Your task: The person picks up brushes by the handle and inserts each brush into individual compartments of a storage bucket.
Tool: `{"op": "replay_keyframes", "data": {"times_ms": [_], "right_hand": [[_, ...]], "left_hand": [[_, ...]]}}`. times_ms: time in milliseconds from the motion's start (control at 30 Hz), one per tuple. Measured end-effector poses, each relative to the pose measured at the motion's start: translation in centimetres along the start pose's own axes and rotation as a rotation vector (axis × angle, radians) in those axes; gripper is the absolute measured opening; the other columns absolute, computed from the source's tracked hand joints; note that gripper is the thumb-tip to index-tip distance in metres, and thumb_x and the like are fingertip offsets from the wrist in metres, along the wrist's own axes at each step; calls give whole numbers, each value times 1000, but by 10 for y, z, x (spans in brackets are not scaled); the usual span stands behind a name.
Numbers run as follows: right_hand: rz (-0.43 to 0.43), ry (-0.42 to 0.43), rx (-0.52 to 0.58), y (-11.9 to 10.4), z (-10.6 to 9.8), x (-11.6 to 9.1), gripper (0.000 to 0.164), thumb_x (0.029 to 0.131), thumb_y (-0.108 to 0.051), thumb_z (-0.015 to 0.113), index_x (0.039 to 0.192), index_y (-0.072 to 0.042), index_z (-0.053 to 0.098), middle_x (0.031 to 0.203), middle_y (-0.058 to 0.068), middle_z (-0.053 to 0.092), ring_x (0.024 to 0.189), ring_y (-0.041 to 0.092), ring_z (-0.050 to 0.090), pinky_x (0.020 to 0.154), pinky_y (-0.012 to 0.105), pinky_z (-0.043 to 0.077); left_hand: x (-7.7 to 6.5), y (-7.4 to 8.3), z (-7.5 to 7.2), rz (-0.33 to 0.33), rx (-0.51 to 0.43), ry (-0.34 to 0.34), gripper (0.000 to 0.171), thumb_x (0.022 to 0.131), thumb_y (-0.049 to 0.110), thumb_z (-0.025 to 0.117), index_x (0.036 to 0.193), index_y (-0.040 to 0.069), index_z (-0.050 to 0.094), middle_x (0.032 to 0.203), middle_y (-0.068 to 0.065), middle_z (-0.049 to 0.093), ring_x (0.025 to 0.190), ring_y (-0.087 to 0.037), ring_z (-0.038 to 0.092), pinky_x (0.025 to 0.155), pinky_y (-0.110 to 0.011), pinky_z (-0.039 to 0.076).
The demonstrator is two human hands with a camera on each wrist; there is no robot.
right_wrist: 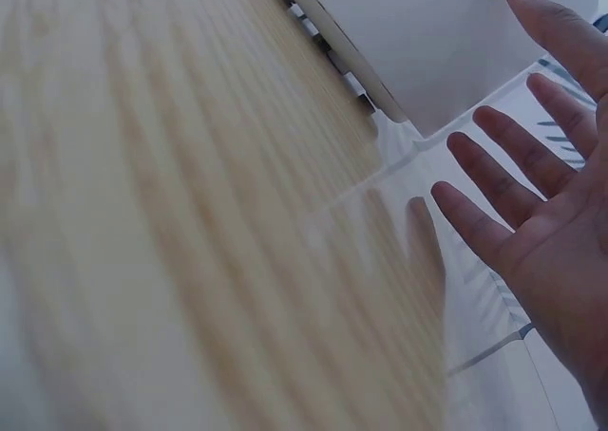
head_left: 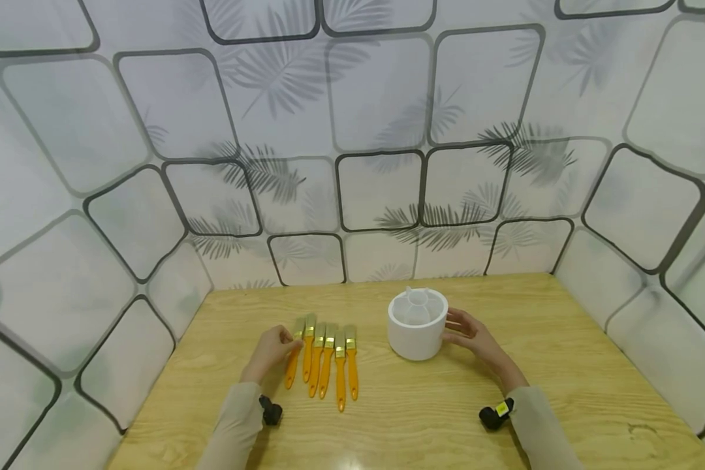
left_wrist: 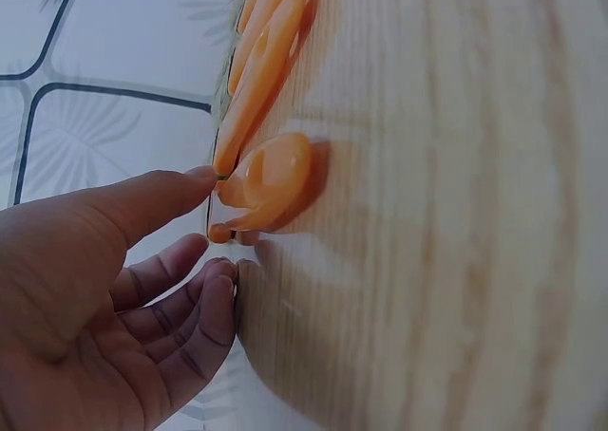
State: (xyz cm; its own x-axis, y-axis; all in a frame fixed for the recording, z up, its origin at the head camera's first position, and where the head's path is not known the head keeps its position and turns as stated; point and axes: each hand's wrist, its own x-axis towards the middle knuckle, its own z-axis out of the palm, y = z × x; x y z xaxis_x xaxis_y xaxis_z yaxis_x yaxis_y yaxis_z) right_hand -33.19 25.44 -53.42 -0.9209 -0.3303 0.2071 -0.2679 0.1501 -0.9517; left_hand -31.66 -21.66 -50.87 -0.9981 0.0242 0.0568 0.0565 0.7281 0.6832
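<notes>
Several paintbrushes with orange handles, brass-coloured ferrules and pale bristles lie side by side on the wooden table, left of centre. My left hand [head_left: 273, 350] is at the leftmost paintbrush [head_left: 292, 369], thumb and fingertips on either side of it near the ferrule. Its orange handle [left_wrist: 278, 177] points towards the camera in the left wrist view; the thumb and finger contact is partly hidden. To the right stands a round white container [head_left: 417, 336] with an inner divider. My right hand [head_left: 472, 336] is beside the container's right side, fingers spread and thumb near its wall.
The wooden table [head_left: 423, 418] meets patterned wall coverings [head_left: 382, 189] at the back and both sides. Nearest the container is the rightmost paintbrush [head_left: 352, 369]. A dark wrist camera [head_left: 270, 411] sits at the left sleeve, another camera [head_left: 495, 416] at the right.
</notes>
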Motion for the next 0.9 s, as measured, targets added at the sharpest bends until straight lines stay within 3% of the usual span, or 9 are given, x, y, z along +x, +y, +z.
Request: {"op": "replay_keyframes", "data": {"times_ms": [400,567,700,900], "right_hand": [[5,-7,11,-2,2,1,58,87,-14,65,139,-10,39,135,9,46,123,37,44,93,43,48],[10,-4,22,-3,3,0,59,87,-13,64,139,-9,38,137,13,43,124,40,42,94,47,46],[17,-1,25,-3,4,1,58,88,-14,64,139,-9,38,138,15,42,122,29,47,94,42,46],[18,-5,52,-2,5,1,57,88,-13,63,139,-8,38,135,7,45,115,11,50,91,28,46]], "left_hand": [[-1,3,-1,-27,21,4,27,80,23,73,78,3,54,70,-6,53,59,-16,46,51,-26,40],[-2,3,-1,-23,29,18,27,79,21,74,76,3,54,70,-6,54,61,-16,47,52,-25,40],[-2,3,0,-28,44,17,28,79,22,74,77,2,53,72,-7,55,62,-16,47,53,-26,41],[-2,3,0,-40,40,13,29,79,22,74,76,3,52,70,-6,53,61,-16,48,52,-25,41]]}}
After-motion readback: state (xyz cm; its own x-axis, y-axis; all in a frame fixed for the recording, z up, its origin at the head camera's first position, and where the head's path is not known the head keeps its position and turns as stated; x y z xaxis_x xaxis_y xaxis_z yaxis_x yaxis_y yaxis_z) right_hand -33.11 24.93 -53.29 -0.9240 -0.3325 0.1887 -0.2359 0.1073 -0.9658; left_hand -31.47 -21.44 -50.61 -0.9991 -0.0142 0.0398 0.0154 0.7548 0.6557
